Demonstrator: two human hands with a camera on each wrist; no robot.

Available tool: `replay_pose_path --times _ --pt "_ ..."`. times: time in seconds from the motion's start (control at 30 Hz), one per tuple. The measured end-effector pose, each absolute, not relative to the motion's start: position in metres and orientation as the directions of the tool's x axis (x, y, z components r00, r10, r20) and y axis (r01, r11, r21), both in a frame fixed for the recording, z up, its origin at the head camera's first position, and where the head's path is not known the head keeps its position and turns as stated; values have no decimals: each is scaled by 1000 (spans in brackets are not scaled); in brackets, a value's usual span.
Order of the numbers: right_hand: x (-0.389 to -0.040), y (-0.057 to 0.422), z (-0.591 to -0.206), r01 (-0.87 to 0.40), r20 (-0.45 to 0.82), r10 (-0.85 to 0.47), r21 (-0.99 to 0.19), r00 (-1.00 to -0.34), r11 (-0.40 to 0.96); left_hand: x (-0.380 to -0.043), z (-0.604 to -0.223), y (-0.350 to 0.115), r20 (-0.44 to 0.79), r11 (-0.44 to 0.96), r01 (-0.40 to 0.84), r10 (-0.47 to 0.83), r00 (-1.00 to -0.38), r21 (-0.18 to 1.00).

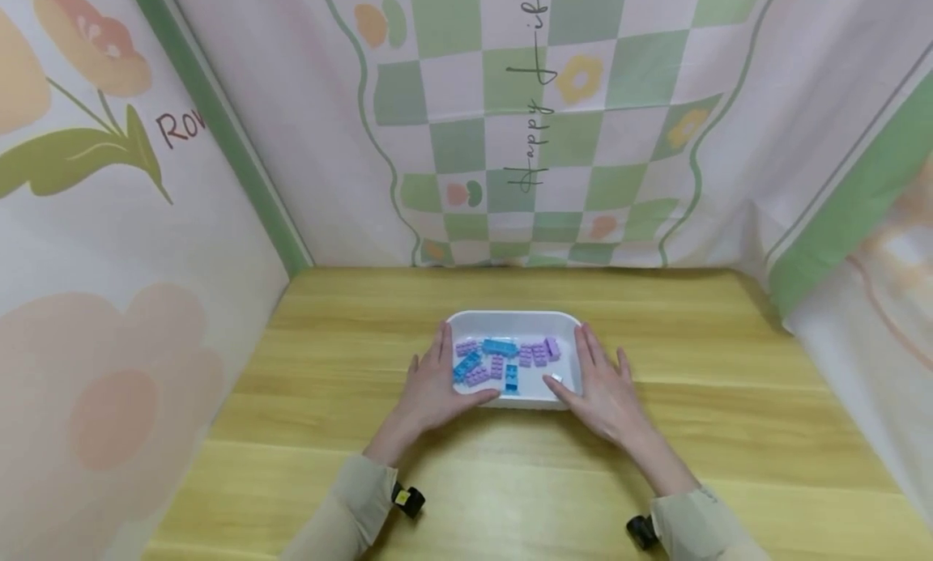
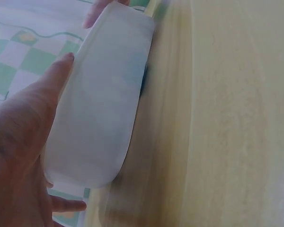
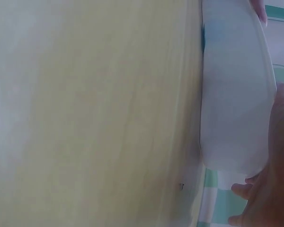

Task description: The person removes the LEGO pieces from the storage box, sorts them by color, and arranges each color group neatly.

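A white plastic tray is on the wooden table, with both hands holding its ends. The left hand grips the left end, thumb along the near rim and fingers against the side. At the right end the right hand grips likewise, its thumb reaching over the near rim. Inside lie several toy building bricks, among them a long blue brick, a small blue brick and a purple brick. A small white piece shows by the right thumb. Both wrist views show the tray's outer wall.
The wooden table extends around the tray. Behind it hangs a green-and-white checked cloth, with a flowered curtain at the left. A black wrist camera is at the left sleeve, another black camera at the right.
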State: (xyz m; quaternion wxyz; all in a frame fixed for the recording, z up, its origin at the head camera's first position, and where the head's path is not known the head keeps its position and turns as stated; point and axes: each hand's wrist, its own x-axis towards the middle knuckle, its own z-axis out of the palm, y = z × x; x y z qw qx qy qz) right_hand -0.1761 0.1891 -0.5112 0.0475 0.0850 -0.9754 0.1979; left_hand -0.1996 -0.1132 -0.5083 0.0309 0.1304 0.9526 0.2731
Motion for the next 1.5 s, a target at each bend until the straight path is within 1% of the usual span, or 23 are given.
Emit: replay_pose_path --times 0.3,0.67,0.83,1.0,1.2,1.3,1.4,1.5 --pt "-186 183 -511 -201 125 -163 -412 -979 889 -207 -504 -119 23 854 230 248 -968 466" --pt "-195 175 -513 -216 113 -186 -420 -976 882 -216 -500 -126 11 879 255 274 -962 402" --pt "-197 171 -514 -216 109 -187 -430 -976 877 -221 -505 -125 26 868 276 292 -956 414" --pt "-202 168 -514 -212 121 -176 -437 -977 874 -225 -504 -126 72 847 287 285 -956 447" --pt "-210 155 -511 -227 115 -197 -441 -974 868 -229 -501 -138 51 866 252 256 -965 432" --pt "-212 153 -509 -240 104 -216 -428 -971 871 -229 -502 -142 38 871 238 246 -968 431" --pt "-213 154 -504 -257 87 -242 -389 -966 885 -230 -504 -142 36 868 231 240 -970 440" --pt "-217 154 -495 -308 107 -289 -338 -951 889 -230 -506 -141 38 868 231 240 -970 439"
